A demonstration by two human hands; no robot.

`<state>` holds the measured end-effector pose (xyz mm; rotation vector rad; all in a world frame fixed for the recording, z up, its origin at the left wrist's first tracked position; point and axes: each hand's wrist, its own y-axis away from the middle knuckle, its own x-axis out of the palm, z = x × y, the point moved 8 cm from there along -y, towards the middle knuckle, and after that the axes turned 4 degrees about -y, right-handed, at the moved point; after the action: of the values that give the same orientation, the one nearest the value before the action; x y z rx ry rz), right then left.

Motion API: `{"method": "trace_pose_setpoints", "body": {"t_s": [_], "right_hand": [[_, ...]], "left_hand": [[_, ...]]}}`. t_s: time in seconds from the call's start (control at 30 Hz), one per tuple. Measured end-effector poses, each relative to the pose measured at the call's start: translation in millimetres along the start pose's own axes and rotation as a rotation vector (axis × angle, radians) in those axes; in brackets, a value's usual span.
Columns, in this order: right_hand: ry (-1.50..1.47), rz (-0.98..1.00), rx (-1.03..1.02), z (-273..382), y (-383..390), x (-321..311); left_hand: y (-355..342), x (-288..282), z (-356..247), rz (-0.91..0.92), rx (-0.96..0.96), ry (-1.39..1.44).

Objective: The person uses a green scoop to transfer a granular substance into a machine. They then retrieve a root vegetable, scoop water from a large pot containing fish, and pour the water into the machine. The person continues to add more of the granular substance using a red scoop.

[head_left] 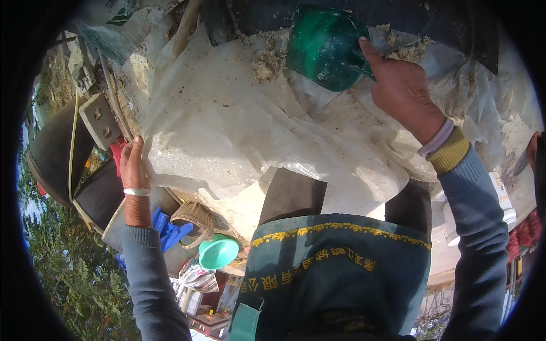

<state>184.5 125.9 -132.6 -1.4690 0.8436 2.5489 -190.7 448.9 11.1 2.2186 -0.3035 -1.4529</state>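
Observation:
My right hand grips the handle of a green translucent plastic scoop, with the index finger stretched along it. The scoop lies over a crumbly, pale material at the far side of a large sheet of clear plastic. At the left, my left hand is closed on the near left edge of this wrinkled, dusty sheet. Folds of the sheet hide part of the surface under it. Below hangs the dark green apron that I wear.
Beside my left hand are a grey block with holes and dark curved containers. A wicker basket, blue gloves and a light green bowl lie near my left forearm. Something white stands beyond my right forearm.

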Motion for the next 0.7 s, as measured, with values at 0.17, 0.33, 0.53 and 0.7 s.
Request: {"method": "trace_pose_setpoints", "body": {"t_s": [0.17,0.33,0.53,0.7], "right_hand": [[-0.158,-0.061,0.228,-36,52,-17],[-0.45,-0.039,0.478,-38,94,27],[-0.651,-0.076,0.492,-26,122,40],[-0.749,-0.096,0.549,-51,138,21]], "left_hand": [[112,28,12,-0.008,0.242,0.121],[173,186,128,0.769,-0.566,0.013],[76,243,99,0.197,-0.505,0.584],[110,177,9,0.274,-0.143,0.975]]}}
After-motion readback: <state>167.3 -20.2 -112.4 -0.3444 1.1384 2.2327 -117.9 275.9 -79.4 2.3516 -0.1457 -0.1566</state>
